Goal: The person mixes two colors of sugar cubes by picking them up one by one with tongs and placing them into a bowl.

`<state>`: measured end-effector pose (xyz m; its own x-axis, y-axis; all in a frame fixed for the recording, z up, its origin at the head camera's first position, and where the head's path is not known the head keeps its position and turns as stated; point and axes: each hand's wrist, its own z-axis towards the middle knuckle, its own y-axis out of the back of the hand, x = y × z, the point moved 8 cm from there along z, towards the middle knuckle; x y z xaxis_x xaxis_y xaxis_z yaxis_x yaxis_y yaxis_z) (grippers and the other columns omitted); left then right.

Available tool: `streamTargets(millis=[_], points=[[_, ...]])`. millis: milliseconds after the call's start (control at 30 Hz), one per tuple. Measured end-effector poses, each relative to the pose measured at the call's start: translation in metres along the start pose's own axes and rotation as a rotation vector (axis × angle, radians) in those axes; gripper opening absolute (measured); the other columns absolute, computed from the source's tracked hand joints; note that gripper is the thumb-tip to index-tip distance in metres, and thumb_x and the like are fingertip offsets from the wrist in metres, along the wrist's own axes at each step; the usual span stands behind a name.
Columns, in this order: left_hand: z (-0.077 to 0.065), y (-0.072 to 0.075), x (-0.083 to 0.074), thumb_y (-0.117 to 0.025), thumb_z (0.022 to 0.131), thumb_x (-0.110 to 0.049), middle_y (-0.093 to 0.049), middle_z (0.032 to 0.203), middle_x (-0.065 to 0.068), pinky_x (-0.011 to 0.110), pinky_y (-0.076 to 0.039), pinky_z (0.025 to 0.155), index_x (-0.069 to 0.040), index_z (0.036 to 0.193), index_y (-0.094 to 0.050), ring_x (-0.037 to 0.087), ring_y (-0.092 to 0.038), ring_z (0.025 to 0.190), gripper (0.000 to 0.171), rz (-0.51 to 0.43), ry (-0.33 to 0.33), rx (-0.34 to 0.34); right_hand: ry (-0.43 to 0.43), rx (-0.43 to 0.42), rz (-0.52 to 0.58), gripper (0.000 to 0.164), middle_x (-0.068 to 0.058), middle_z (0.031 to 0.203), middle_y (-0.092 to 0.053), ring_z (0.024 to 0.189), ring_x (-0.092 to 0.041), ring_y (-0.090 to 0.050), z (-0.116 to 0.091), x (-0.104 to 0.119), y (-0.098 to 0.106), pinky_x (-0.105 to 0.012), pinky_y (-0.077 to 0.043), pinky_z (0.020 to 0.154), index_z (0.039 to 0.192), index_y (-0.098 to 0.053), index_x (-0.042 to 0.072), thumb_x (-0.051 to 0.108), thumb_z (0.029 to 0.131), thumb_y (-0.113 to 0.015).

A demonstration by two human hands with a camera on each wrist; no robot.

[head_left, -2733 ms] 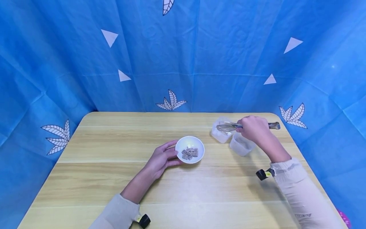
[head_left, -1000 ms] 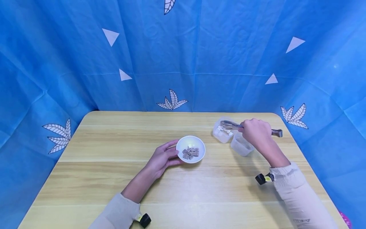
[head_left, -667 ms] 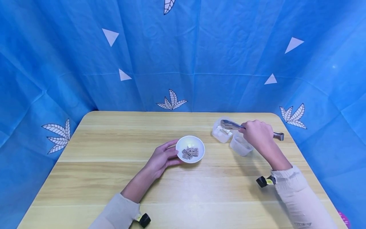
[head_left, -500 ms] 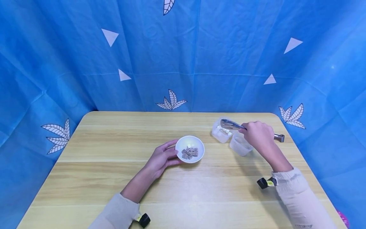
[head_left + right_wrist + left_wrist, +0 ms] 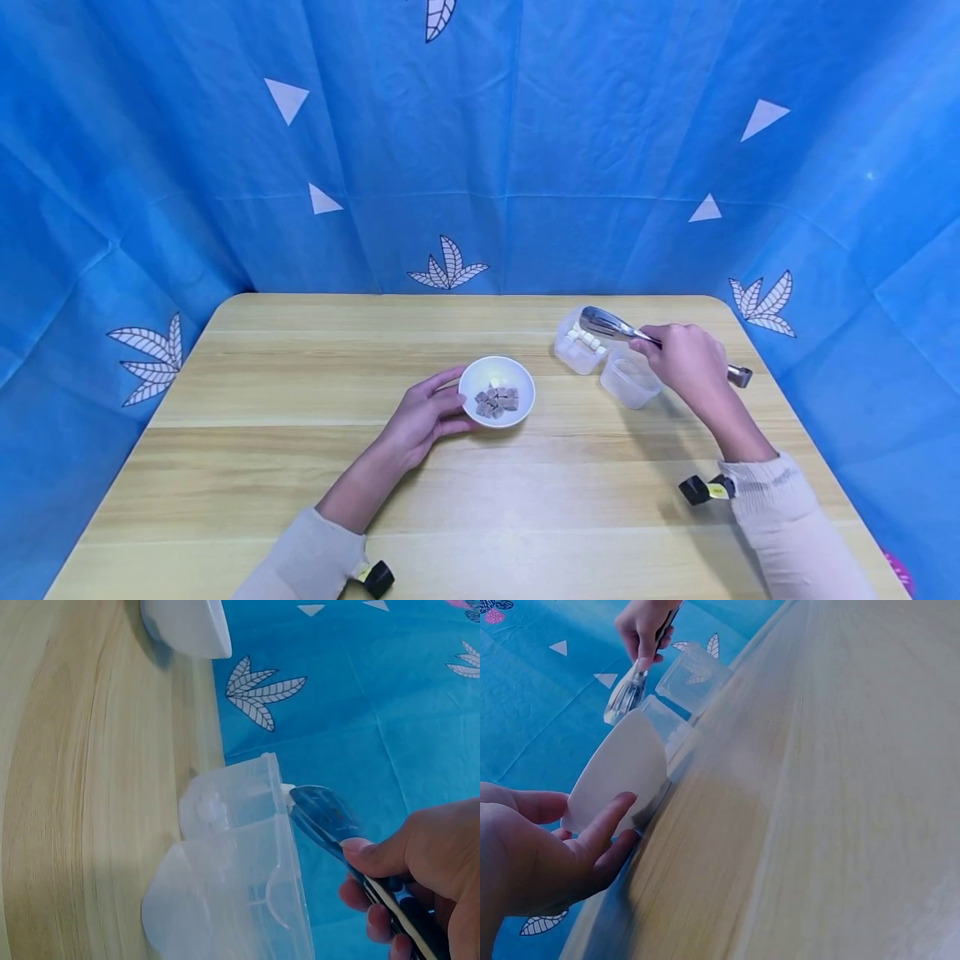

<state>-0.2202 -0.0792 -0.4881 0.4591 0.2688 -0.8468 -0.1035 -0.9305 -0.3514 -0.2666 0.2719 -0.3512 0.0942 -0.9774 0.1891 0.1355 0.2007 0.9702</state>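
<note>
My left hand [image 5: 423,417] holds a white bowl [image 5: 480,371] by its left side, fingers at the rim and along the outer wall. Several brownish-grey cubes [image 5: 497,402] and a small white piece lie inside it. My right hand [image 5: 686,358] grips metal food tongs [image 5: 611,323], their head above the farther clear plastic container [image 5: 573,362]. White cubes [image 5: 585,340] sit in that container. In the right wrist view, a small white piece [image 5: 288,793] shows at the tongs' tip [image 5: 319,810]; whether it is pinched is hard to tell.
A second clear container [image 5: 630,387] stands close against the first, under my right hand. The wooden table [image 5: 337,350] runs back to a blue patterned curtain [image 5: 375,125]. The bowl is left of both containers.
My right hand has shifted right and slightly nearer, and the tongs now slant more. More of the white cubes shows beneath their head. The left hand and bowl stay in place.
</note>
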Motion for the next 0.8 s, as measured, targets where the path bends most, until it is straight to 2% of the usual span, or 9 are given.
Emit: streamTargets(millis=[200,433,800], points=[[0.0,-0.001,-0.001,-0.055,0.1,0.003,-0.056,0.148,0.028,0.045,-0.066,0.092,-0.012,0.153,-0.049,0.034,-0.068,0.121,0.055,-0.002,-0.001,0.004,0.004,-0.057,0.051,0.036,-0.006,0.058,-0.059,0.061,-0.027,-0.051,-0.004,0.001,0.005,-0.035,-0.031,0.045,0.121,-0.077,0.01,0.035,0.095,-0.075],[0.001,-0.001,0.0,-0.055,0.1,0.002,-0.056,0.147,0.028,0.046,-0.066,0.093,-0.012,0.153,-0.049,0.036,-0.068,0.122,0.056,0.005,-0.007,0.001,0.008,-0.083,0.08,0.039,-0.011,0.063,-0.068,0.061,-0.027,-0.052,-0.01,0.005,0.009,-0.034,-0.03,0.044,0.121,-0.077,0.008,0.037,0.094,-0.076],[0.0,0.0,0.0,-0.055,0.1,0.003,-0.055,0.149,0.027,0.046,-0.066,0.094,-0.012,0.154,-0.049,0.039,-0.067,0.124,0.056,-0.006,-0.01,0.001,0.023,-0.093,0.132,0.037,0.002,0.045,-0.046,0.052,-0.019,-0.038,-0.018,0.017,0.011,-0.031,-0.025,0.044,0.118,-0.078,0.008,0.035,0.094,-0.076]])
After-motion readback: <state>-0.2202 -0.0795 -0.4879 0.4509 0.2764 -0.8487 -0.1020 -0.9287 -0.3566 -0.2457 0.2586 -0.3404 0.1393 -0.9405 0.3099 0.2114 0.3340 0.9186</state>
